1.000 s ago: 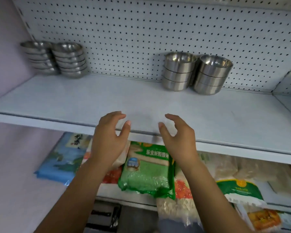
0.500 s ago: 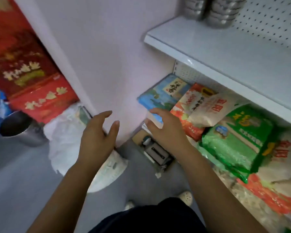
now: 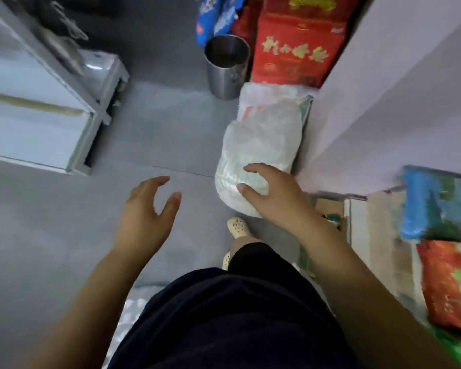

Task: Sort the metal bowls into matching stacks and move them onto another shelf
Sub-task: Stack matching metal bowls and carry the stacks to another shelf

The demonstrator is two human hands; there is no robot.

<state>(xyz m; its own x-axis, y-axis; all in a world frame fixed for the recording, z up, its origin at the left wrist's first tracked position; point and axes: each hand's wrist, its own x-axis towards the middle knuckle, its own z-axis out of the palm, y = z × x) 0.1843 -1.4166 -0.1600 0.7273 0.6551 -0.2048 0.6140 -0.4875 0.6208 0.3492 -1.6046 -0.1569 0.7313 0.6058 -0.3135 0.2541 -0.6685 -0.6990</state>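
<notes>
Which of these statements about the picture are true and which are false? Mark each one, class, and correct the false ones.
1. The left hand and the right hand hold no bowl. True.
2. A stack of metal bowls stands on the floor. False: no bowls are in view; a single tall metal pot stands on the floor.
3. The pot stands next to a red box. True.
4. The white bag lies on a shelf. False: it lies on the floor.
5. A pale shoe with holes shows below the hands. True.
</notes>
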